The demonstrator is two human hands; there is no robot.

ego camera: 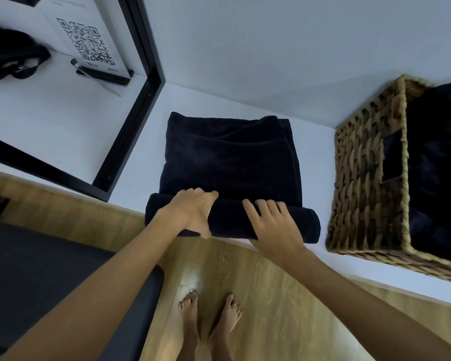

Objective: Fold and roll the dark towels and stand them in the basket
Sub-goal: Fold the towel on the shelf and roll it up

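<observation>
The towel (229, 162) is a plain navy so deep it is almost black, the worktop (245, 95) plain pale white, the basket (362, 183) woven in tan and brown strands with more dark cloth inside, the floor (258, 295) light wood-grain, and the mirror frame (130, 121) black.

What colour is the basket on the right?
Woven tan and brown wicker basket, seen in the head view.

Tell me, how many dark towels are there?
2 that I can make out: one towel on the table, being rolled by both hands, and dark cloth in the basket; more may be hidden in there.
</observation>
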